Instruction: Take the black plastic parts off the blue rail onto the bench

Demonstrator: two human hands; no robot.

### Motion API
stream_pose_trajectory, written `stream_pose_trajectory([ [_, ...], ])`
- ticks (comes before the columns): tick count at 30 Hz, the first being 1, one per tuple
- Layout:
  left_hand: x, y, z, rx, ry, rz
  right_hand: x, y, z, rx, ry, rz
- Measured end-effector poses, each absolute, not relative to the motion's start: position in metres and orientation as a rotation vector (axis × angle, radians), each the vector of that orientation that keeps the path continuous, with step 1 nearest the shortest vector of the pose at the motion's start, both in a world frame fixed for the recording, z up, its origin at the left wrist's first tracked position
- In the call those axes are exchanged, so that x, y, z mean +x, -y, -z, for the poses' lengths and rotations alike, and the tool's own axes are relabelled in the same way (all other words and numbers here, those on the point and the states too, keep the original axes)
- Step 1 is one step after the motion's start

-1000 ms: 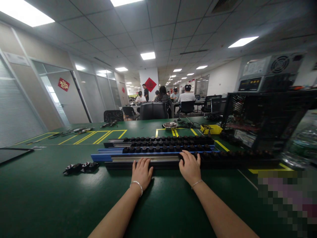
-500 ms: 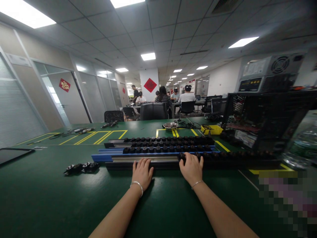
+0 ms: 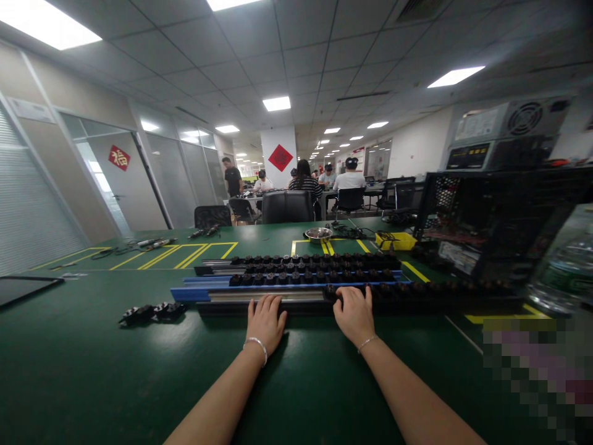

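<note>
Rail lies crosswise on the green table. Left hand rests on its near edge, fingers extended and slightly parted, thumb apart. Right hand is at the row of black blocks seated along the rail's right part, fingers bent over them; whether they are clamped on one cannot be told. Blue rail sits just behind the rail. Loose blocks lie beyond its left end. Bowl and yellow tray stand farther behind it.
</note>
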State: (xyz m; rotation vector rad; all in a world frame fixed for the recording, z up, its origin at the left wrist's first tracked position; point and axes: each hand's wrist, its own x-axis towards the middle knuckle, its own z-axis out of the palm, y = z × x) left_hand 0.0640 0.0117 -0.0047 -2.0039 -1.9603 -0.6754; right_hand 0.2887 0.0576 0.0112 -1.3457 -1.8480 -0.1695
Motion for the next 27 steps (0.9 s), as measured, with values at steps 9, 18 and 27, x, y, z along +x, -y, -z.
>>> stream_pose_trajectory([
  [9, 0.0644, -0.012, 0.0049, -1.995, 1.962, 0.663, 0.2887, -0.0608, -0.0073, -1.3, 1.901, 0.134],
  [18, 0.0657, -0.0105, 0.0033, -1.986, 1.963, 0.647, 0.288, -0.0616, -0.0057, -1.238, 1.97, 0.084],
  [27, 0.0648, -0.0108, 0.0035, -1.993, 1.954, 0.654, 0.2865, -0.0593, -0.0086, -1.168, 2.041, 0.039],
])
